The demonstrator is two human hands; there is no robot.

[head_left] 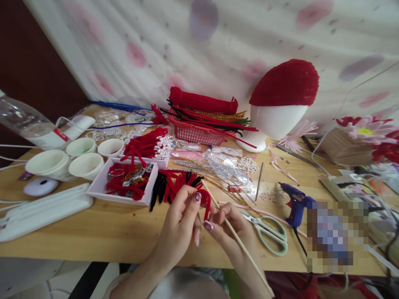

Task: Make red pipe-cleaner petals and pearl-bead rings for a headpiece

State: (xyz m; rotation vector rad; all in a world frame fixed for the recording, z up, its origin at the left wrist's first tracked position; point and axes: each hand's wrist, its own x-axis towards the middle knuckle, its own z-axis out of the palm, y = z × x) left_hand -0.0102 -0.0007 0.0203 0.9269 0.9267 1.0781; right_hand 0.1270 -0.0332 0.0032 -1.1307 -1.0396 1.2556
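A red pipe cleaner [207,204], bent into a loop, hangs between my two hands over the front of the table. My left hand [180,224] pinches its upper part between thumb and fingers. The lower end meets the fingertips of my right hand [234,229], which also keeps hold of a thin wooden stick [245,250]. That stick slants from behind the loop down past my right wrist. Just beyond my hands lies a bunch of red and black pipe cleaner pieces [174,182]. Scissors [270,236] with pale green handles rest right of my right hand.
A blue glue gun [296,203] stands at the right, its cord trailing off the front edge. White boxes [124,201] of red pieces and several paper cups [50,164] are at left. Behind are a red basket [196,133] and a white head form [277,118] covered in red.
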